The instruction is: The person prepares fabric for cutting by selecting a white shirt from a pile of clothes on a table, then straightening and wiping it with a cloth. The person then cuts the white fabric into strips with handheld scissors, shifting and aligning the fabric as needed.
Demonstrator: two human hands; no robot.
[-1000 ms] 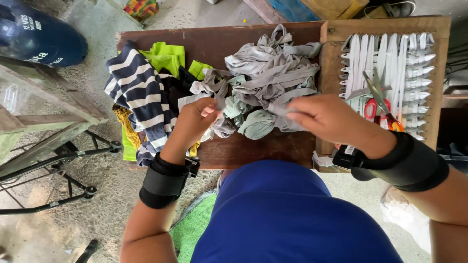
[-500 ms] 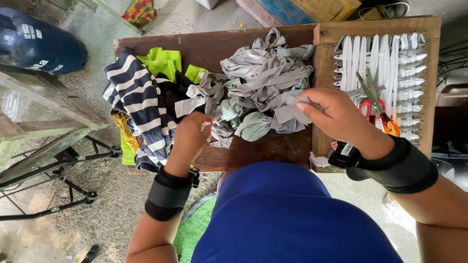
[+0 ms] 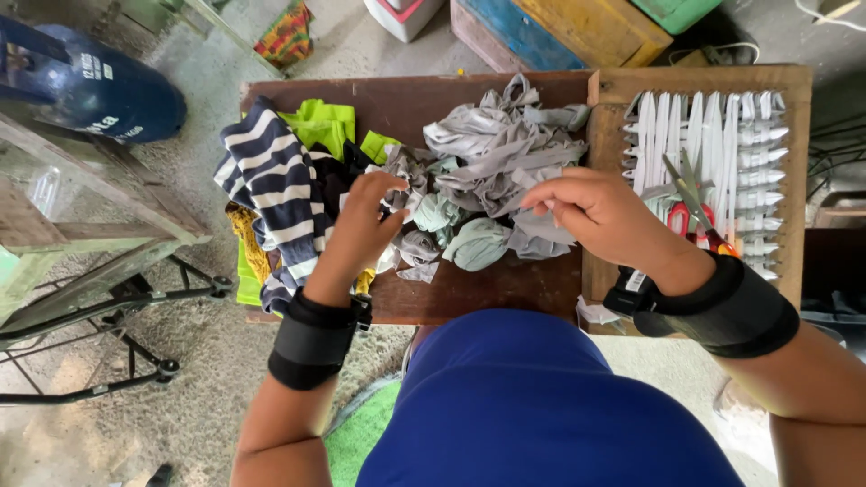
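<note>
A heap of grey cloth strips [image 3: 501,153] lies in the middle of a dark wooden table [image 3: 424,99]. My left hand [image 3: 365,221] hovers over the heap's left edge, fingers bent and pinching a small grey strip. My right hand [image 3: 600,212] is at the heap's right edge, fingers closed on the end of a grey strip. Both wrists wear black bands. Red-handled scissors [image 3: 695,203] lie just right of my right hand on a wooden frame [image 3: 794,180] strung with white strips.
A navy-and-white striped garment [image 3: 271,189] and lime green cloth [image 3: 325,122] lie on the table's left side. A blue gas cylinder [image 3: 99,90] and a metal stand [image 3: 117,298] are at left. Coloured crates [image 3: 577,22] stand beyond the table.
My left hand has lifted slightly off the pile and my right hand has shifted a little left along the heap's edge. The view has tilted slightly.
</note>
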